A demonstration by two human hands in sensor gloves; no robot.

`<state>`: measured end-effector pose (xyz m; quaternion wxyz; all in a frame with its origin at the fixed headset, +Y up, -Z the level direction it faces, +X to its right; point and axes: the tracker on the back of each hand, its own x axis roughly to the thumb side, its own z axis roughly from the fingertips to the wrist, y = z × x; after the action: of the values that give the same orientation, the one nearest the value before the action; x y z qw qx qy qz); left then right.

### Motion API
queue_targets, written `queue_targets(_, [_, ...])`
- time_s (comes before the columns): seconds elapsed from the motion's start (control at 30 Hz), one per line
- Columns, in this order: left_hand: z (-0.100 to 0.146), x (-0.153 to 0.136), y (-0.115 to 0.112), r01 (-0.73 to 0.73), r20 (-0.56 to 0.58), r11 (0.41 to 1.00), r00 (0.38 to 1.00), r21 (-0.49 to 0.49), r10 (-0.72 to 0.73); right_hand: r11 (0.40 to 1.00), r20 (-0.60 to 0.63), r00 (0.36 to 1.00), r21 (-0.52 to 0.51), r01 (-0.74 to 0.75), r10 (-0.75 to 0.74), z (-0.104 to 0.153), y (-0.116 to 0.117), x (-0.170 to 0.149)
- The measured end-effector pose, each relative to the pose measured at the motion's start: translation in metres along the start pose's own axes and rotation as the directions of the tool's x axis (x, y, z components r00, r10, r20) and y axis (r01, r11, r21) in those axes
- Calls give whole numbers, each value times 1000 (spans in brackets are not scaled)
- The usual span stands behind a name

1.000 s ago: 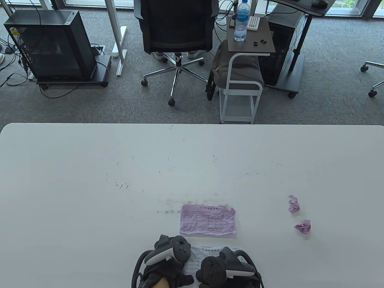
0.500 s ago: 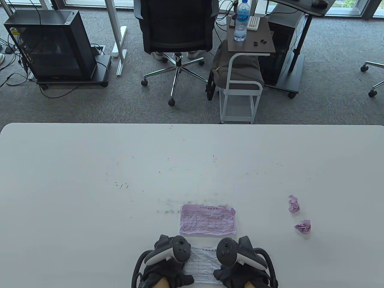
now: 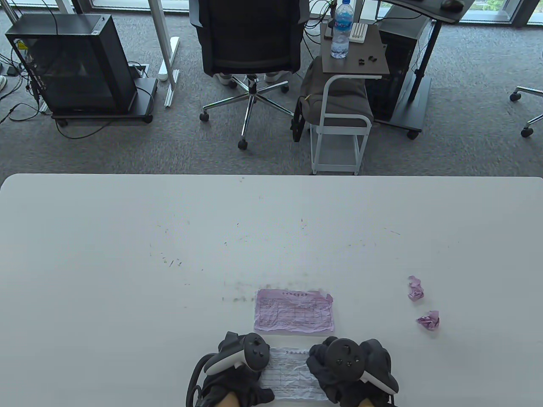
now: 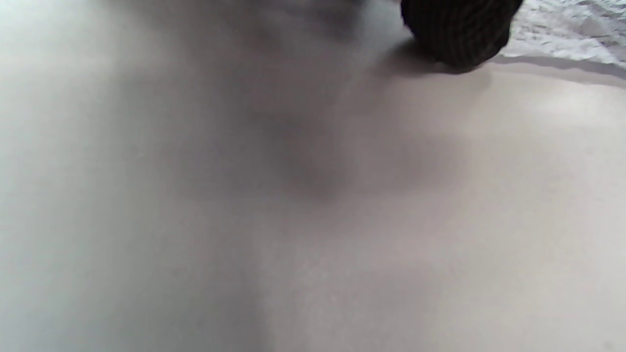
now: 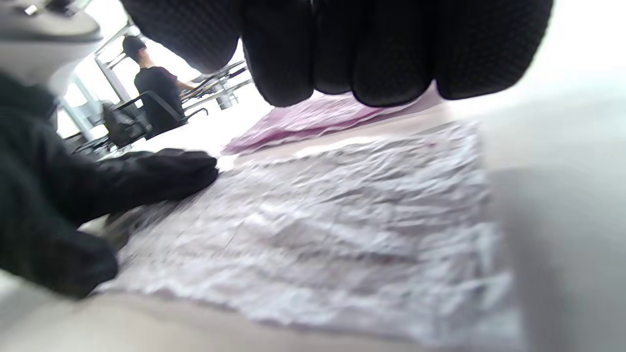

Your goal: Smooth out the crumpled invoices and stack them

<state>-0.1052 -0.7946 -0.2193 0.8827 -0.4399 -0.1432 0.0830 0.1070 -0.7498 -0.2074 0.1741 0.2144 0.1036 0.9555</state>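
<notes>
Fingers (image 5: 391, 54) of your right hand (image 3: 352, 373) hang bunched together just above the far right part of the white invoice (image 3: 290, 373); whether their tips touch the sheet cannot be told. Your left hand (image 3: 237, 369) rests on the sheet's left end, fingers laid flat on the paper. Neither hand grips anything.

That white invoice lies creased but spread out at the counter's (image 3: 127, 254) near edge, between your two hands. Just beyond it, apart by a thin strip of counter, sits the pink invoice (image 3: 294, 310), already flattened. Two pink crumpled balls (image 3: 415, 288) (image 3: 428, 319) wait well apart toward the right edge. Both trackers cover much of the white sheet's ends from above.

From the right wrist you get the paper's ridged wrinkles (image 5: 313, 234), your left glove (image 5: 146, 181) pressing on it, and the pink sheet (image 5: 313, 120) behind your fingertips. From the left wrist there is mostly blurred counter (image 4: 293, 220), one dark fingertip (image 4: 459, 29) and a corner of the white paper (image 4: 572, 29) at the top right.
</notes>
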Motion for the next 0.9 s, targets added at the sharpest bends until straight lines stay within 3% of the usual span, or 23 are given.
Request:
queue_targets(0.13, [0, 0, 0, 0, 1, 1000, 1000, 1, 0, 978, 112, 981, 122, -170, 157, -6, 20, 20])
queue_targets(0.27, [0, 0, 0, 2, 1, 1000, 1000, 1, -2, 926, 97, 973, 302, -227, 207, -9, 35, 22])
queue_targets(0.33, [0, 0, 0, 4, -2, 1000, 1000, 1, -4, 924, 78, 973, 304, -233, 219, -10, 35, 20])
queue_targets(0.4, [0, 0, 0, 6, -4, 1000, 1000, 1, -6, 933, -53, 972, 299, -201, 227, -11, 35, 13])
queue_targets(0.53, [0, 0, 1, 8, -5, 1000, 1000, 1, -8, 932, -150, 953, 295, -213, 265, -11, 30, 6])
queue_targets(0.9, [0, 0, 0, 6, -6, 1000, 1000, 1, -6, 937, -352, 882, 268, -226, 313, -8, 21, -9])
